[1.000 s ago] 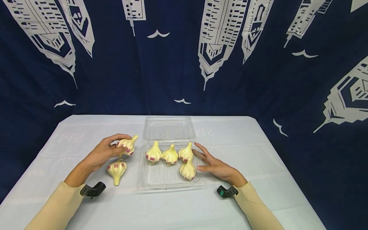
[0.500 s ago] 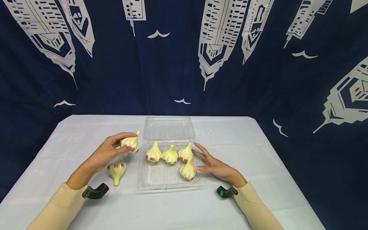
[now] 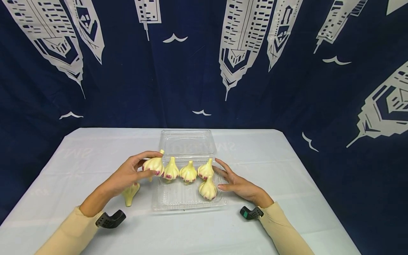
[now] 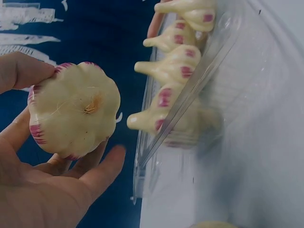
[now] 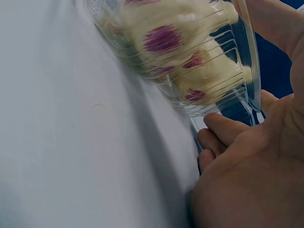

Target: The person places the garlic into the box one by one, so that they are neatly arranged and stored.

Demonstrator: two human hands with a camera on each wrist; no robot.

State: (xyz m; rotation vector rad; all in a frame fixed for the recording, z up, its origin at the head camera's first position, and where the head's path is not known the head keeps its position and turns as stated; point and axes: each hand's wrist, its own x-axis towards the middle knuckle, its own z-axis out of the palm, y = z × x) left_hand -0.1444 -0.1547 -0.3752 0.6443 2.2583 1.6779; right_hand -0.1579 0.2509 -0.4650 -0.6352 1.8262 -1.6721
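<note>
My left hand [image 3: 125, 179] grips a garlic bulb [image 3: 153, 167] between thumb and fingers, raised at the left edge of a clear plastic container [image 3: 178, 198]. In the left wrist view, the root end of this held bulb [image 4: 78, 114] faces the camera. Three bulbs stand in a row inside, the leftmost bulb [image 3: 171, 171] nearest the held one; another bulb [image 3: 208, 190] is in front at the right. My right hand [image 3: 240, 186] rests beside the container's right wall, fingers extended; the right wrist view shows fingers [image 5: 225, 128] against its rim.
A loose bulb [image 3: 130, 196] lies on the white-covered table [image 3: 191, 233], partly hidden by my left hand. The container's lid [image 3: 187, 142] lies folded back behind it. A dark blue printed cloth [image 3: 185, 81] hangs beyond the table.
My left hand has carried the garlic bulb to the right, from above the table to the container's left edge. The right hand and the other bulbs have stayed in place.
</note>
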